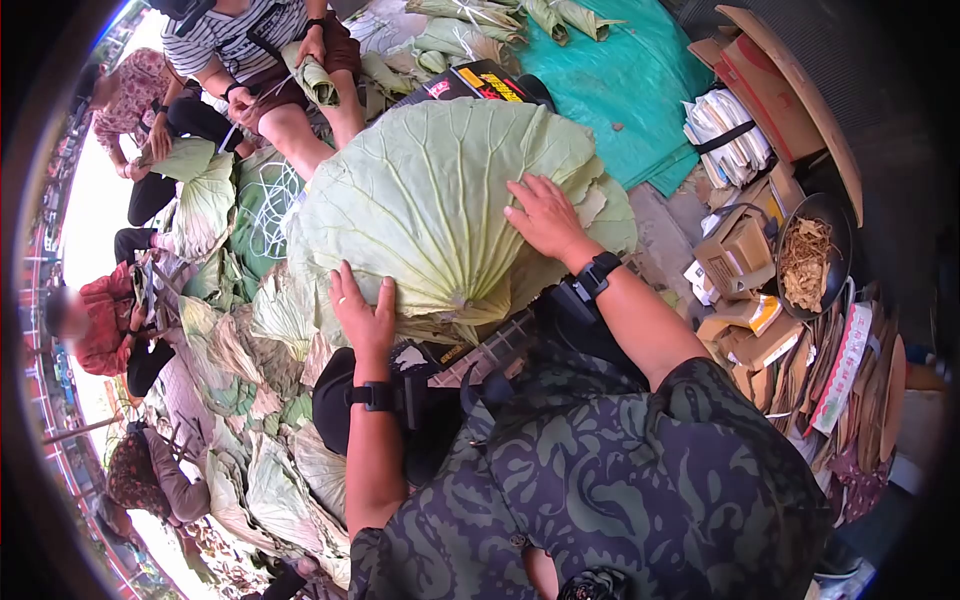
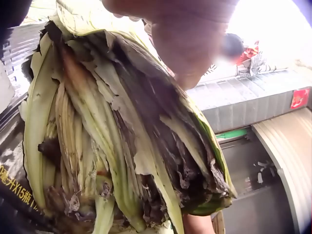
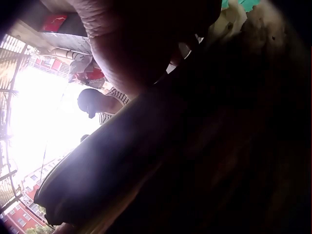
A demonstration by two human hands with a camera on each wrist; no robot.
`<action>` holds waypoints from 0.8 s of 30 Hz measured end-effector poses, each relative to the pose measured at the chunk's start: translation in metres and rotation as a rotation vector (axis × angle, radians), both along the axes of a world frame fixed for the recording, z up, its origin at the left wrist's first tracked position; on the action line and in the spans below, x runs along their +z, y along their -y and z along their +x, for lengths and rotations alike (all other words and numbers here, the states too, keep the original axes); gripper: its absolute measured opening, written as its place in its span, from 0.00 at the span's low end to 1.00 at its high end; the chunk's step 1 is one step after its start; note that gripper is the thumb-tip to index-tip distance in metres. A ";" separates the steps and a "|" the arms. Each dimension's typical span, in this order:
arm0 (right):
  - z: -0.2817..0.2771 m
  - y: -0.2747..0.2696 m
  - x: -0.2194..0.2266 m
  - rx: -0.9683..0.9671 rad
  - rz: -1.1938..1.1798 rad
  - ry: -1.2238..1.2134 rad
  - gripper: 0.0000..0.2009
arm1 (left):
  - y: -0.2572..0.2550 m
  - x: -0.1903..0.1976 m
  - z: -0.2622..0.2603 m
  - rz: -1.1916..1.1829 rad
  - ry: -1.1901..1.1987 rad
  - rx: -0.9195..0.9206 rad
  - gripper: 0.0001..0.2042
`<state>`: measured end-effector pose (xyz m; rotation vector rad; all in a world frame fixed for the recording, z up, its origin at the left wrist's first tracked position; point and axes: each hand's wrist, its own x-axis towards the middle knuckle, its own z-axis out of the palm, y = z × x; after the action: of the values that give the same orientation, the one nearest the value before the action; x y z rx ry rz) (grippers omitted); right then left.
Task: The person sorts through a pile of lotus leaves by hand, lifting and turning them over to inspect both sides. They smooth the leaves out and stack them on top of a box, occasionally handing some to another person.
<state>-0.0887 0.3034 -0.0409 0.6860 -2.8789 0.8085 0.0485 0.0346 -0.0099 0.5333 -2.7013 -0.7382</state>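
A large stack of folded pale-green lotus leaves (image 1: 430, 200) lies across the person's lap area, its ribs fanning out from the near edge. My left hand (image 1: 362, 318) rests on its near left part with the fingers spread. Farther right, my right hand (image 1: 548, 222) lies on the upper side, fingers extended. Layered, browned leaf edges (image 2: 112, 146) show below the left hand in the left wrist view. In the right wrist view the underside of the leaves is mostly in shadow beneath the right hand (image 3: 131, 44).
Loose leaves (image 1: 290, 480) cover the ground at left, near white string (image 1: 268, 210). A seated person (image 1: 250, 60) holds a rolled leaf bundle (image 1: 316, 82). Tied bundles (image 1: 460, 40) lie beside a green tarp (image 1: 640, 80). Cardboard boxes (image 1: 735, 255) and a dark pan (image 1: 838, 225) stand at right.
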 end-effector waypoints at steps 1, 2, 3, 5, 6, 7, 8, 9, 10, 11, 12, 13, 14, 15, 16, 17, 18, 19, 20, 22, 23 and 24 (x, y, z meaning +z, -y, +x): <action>-0.003 -0.008 -0.012 0.029 -0.052 0.057 0.24 | 0.000 -0.003 -0.001 -0.004 -0.003 0.002 0.31; 0.000 -0.010 -0.006 0.038 -0.020 -0.013 0.23 | 0.000 -0.007 -0.001 0.121 0.040 -0.088 0.30; -0.001 -0.009 0.000 0.041 -0.025 -0.016 0.23 | 0.001 -0.012 -0.002 0.245 0.084 -0.179 0.29; -0.004 -0.015 0.012 -0.063 -0.252 0.043 0.22 | 0.001 -0.017 -0.003 0.250 0.074 -0.161 0.28; -0.007 -0.019 0.013 -0.068 -0.253 0.042 0.22 | 0.002 -0.018 -0.002 0.285 0.062 -0.140 0.28; -0.015 -0.022 0.014 -0.203 -0.327 -0.037 0.21 | 0.003 -0.019 0.000 0.320 0.050 -0.115 0.28; -0.023 -0.026 0.013 -0.337 -0.401 -0.116 0.21 | 0.004 -0.019 0.000 0.286 0.017 -0.103 0.27; -0.032 -0.032 0.012 -0.342 -0.404 -0.114 0.21 | 0.000 -0.011 0.000 0.282 0.019 -0.106 0.27; -0.042 -0.038 0.012 -0.428 -0.375 -0.124 0.21 | -0.004 -0.004 0.001 0.172 0.021 -0.071 0.27; -0.052 -0.043 0.011 -0.515 -0.345 -0.132 0.21 | -0.011 0.007 0.002 0.061 0.023 -0.036 0.26; -0.060 -0.046 0.011 -0.521 -0.346 -0.129 0.21 | -0.019 0.018 0.001 0.059 0.027 -0.041 0.26; -0.068 -0.050 0.010 -0.522 -0.296 -0.067 0.22 | -0.029 0.028 -0.002 0.013 -0.042 -0.113 0.27; -0.075 -0.055 0.009 -0.523 -0.246 -0.003 0.23 | -0.039 0.034 -0.003 -0.032 -0.109 -0.185 0.27; -0.081 -0.060 0.007 -0.531 -0.247 0.001 0.23 | -0.048 0.036 -0.004 -0.033 -0.104 -0.192 0.27; -0.087 -0.064 0.006 -0.495 -0.222 0.146 0.24 | -0.056 0.037 -0.006 -0.025 -0.088 -0.263 0.28; -0.089 -0.067 0.007 -0.458 -0.199 0.291 0.24 | -0.062 0.038 -0.008 -0.017 -0.072 -0.336 0.29; -0.091 -0.070 0.007 -0.466 -0.204 0.297 0.24 | -0.066 0.032 -0.008 -0.006 -0.002 -0.351 0.30; -0.091 -0.071 0.006 -0.453 -0.207 0.309 0.25 | -0.065 0.030 -0.008 -0.009 0.006 -0.358 0.30; -0.090 -0.072 0.007 -0.440 -0.210 0.321 0.26 | -0.065 0.028 -0.008 -0.001 -0.004 -0.352 0.30; -0.090 -0.074 0.006 -0.525 -0.180 0.242 0.26 | -0.063 0.024 -0.008 0.017 -0.003 -0.353 0.31; -0.091 -0.076 0.005 -0.600 -0.144 0.154 0.26 | -0.063 0.023 -0.008 0.013 0.001 -0.361 0.31; -0.092 -0.078 0.003 -0.609 -0.148 0.158 0.26 | -0.063 0.023 -0.007 0.020 -0.001 -0.354 0.31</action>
<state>-0.1812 0.3814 -0.0378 -0.2779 -2.8495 0.9832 0.0414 0.0977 0.0135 0.0540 -2.8229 -0.8510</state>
